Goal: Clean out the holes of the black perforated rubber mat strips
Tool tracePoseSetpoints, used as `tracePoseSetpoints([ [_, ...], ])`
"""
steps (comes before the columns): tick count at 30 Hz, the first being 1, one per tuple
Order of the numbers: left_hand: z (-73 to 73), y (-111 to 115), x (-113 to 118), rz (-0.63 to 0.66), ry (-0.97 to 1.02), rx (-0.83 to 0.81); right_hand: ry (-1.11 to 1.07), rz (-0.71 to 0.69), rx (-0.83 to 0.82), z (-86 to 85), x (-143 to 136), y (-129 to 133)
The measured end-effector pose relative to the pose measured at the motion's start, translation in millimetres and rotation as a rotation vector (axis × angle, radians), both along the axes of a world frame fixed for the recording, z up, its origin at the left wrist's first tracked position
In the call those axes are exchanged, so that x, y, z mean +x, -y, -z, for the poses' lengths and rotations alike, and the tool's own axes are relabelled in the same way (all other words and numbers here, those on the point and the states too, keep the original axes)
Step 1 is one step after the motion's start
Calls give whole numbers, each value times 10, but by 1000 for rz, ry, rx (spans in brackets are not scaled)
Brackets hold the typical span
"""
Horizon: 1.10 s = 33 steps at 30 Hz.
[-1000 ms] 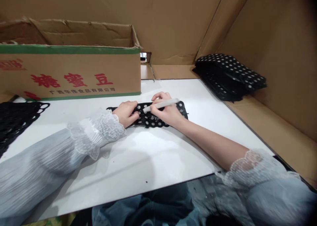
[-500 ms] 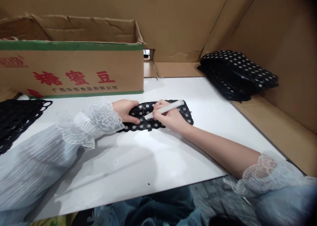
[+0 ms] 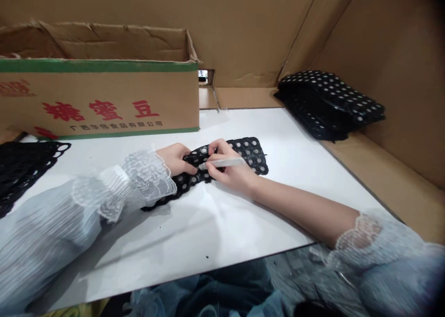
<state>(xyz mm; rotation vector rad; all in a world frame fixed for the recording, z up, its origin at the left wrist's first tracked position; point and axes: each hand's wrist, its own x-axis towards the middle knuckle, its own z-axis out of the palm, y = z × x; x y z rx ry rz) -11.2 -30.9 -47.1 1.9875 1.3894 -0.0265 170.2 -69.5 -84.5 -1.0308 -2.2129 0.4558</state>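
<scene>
A black fabric piece (image 3: 255,155) with rows of pale round dots lies on the white tabletop. My left hand (image 3: 177,159) is closed on its left part, thumb and fingers pinching the material, which bends down toward me beneath the lace cuff. In my right hand (image 3: 232,168) is a slim white pen-like tool (image 3: 231,161), held like a pen. Its tip points left and meets the fabric close to my left thumb; the exact contact is too small to make out. The heel of my right hand rests by the fabric's lower edge.
A cardboard box (image 3: 121,94) with red lettering stands at the back left. Black openwork fabric (image 3: 24,168) lies at the left edge. A stack of black dotted pieces (image 3: 330,104) leans at the right against the cardboard wall (image 3: 392,76). The table's front edge (image 3: 208,273) runs near my lap.
The fabric's left part has swung down toward me. My right hand has moved slightly left, and the white tool now lies flatter, its tip nearer my left thumb.
</scene>
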Motion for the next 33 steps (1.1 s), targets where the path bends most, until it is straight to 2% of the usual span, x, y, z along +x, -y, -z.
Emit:
tracePoseSetpoints([
  [4,5,29,-2,-57,68,-82,22,61,21,14,-48,9],
  [8,5,-17,-50,15,141,-177,22,93,32,11,-98,24],
  [10,-13,-56,-70,109,88,-115,9,103,36,8,-109,33],
  [14,-79,-107,-93,289,-120,148,-96,73,53,-23,-80,23],
  [19,-86,-137,-169,318,-282,481,-285,160,77,-101,31,-84],
  [25,26,-221,-252,429,-205,551,-223,41,-116,-45,115,-314],
  [27,56,-240,-266,448,-190,553,-162,-2,-123,-20,134,-369],
  [30,91,-275,-299,369,-207,522,-83,-7,-49,-24,157,-395],
  [33,105,-326,-354,278,-306,483,-35,20,26,-70,154,-350],
])
